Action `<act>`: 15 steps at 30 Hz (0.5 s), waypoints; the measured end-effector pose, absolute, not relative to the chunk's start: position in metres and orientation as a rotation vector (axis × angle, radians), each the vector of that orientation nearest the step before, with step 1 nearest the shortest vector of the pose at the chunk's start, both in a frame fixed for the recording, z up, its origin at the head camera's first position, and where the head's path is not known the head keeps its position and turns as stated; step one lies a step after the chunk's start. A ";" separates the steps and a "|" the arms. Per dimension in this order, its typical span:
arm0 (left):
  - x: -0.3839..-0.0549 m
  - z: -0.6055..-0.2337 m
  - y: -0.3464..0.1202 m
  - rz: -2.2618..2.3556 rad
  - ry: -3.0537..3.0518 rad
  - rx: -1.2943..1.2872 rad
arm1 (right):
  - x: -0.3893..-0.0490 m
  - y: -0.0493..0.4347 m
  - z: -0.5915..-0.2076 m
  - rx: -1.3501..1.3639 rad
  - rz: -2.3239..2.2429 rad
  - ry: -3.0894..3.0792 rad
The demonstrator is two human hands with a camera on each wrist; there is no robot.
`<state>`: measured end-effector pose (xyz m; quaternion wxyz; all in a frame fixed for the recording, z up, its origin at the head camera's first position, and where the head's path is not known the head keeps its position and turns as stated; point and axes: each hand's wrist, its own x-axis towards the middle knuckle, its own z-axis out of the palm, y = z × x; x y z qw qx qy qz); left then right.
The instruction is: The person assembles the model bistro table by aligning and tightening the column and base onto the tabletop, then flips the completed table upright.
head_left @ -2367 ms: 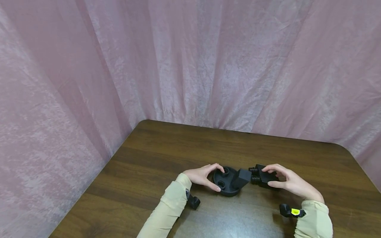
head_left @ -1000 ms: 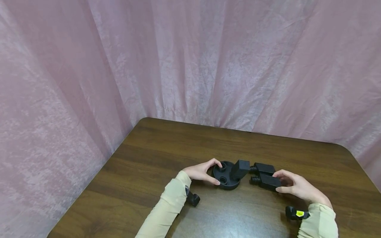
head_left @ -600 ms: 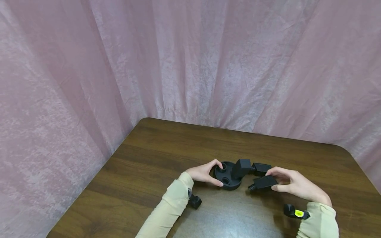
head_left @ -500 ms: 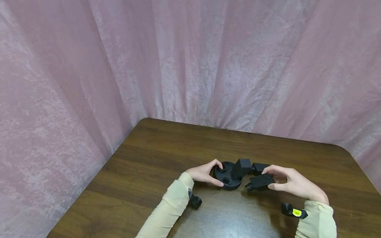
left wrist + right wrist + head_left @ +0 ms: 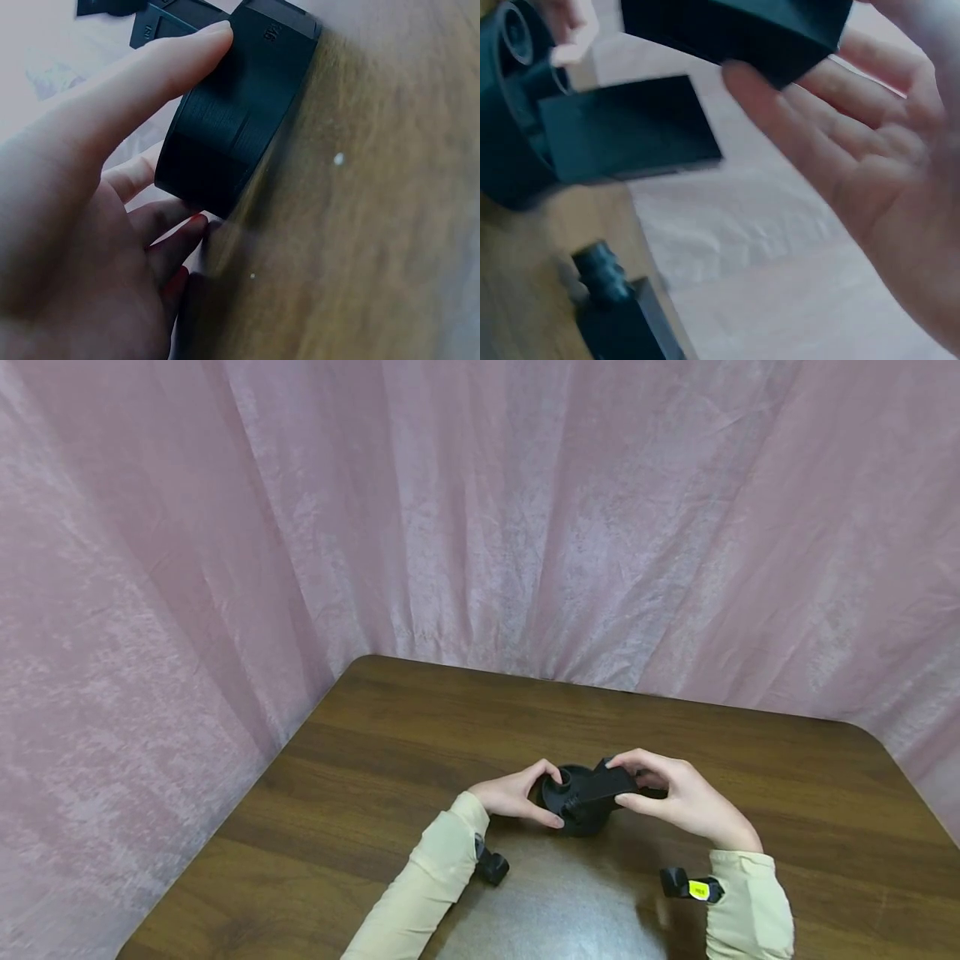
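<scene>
The left hand [image 5: 517, 793] grips a round black base [image 5: 581, 828] on the table, thumb at the near side and a finger at the far side. Short round sockets stand inside its rim, and a rectangular block [image 5: 630, 127] rises from one of them. My right hand [image 5: 682, 789] pinches a second black rectangular block [image 5: 609, 783] between thumb and fingers. That block is above the base, with its threaded end toward an open socket; whether they touch cannot be seen. In the right wrist view a third block [image 5: 626, 326] with a threaded neck lies on the table, mostly hidden in the head view.
The brown wooden table [image 5: 390, 727] has rounded far corners. Pink curtains [image 5: 480, 527] hang behind and to the left of it. A small black camera [image 5: 491, 867] is on the left wrist, another camera [image 5: 675, 883] on the right.
The right hand has picked one block up from beside the other and carried it left, over the round base. The left hand keeps its grip on the base.
</scene>
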<state>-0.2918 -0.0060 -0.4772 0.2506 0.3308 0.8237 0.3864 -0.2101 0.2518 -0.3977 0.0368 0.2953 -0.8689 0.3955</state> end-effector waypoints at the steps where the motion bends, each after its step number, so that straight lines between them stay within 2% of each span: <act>1: -0.292 -0.478 -0.006 1.055 2.243 0.900 | -0.212 0.249 -0.399 0.904 1.206 -2.655; 15: -0.292 -0.480 -0.005 1.068 2.249 0.898 | -0.219 0.233 -0.407 0.947 0.963 -2.662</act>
